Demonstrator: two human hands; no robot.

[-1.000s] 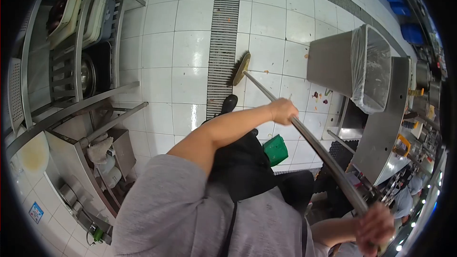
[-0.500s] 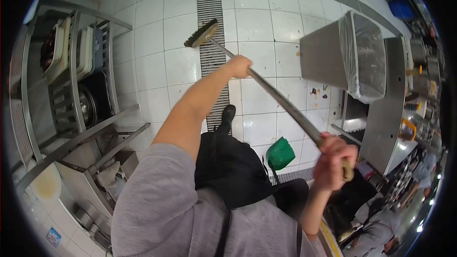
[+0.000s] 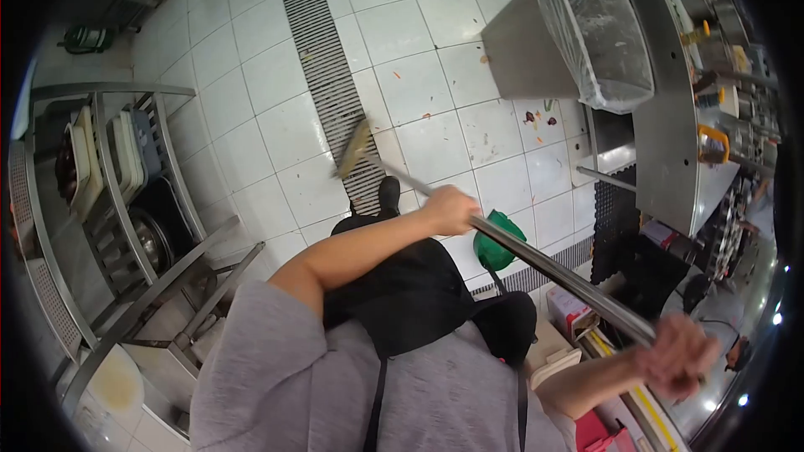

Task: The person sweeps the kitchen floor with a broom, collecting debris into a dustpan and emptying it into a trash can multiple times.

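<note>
White tiles cover the floor (image 3: 402,84) in the head view, and we are sweeping them with a long-handled broom (image 3: 502,243). Our left hand (image 3: 448,209) is closed around the metal shaft about midway; our right hand (image 3: 678,360) is closed around its upper end, low at the right edge of the view. The brush head (image 3: 354,149) sits on the floor drain grate (image 3: 331,84), just ahead of our shoe (image 3: 388,194). Half a second ago the brush head was far out along the grate, with our left arm stretched; now it is drawn back close to our feet and our right hand has dropped lower, so we judge one pulling stroke has just ended. Food scraps (image 3: 536,117) lie on the tiles beside the lined bin (image 3: 586,33), well apart from the brush. A green dustpan (image 3: 496,249) rests behind the shaft near our legs. A steel rack (image 3: 117,176) stands at the left.
</note>
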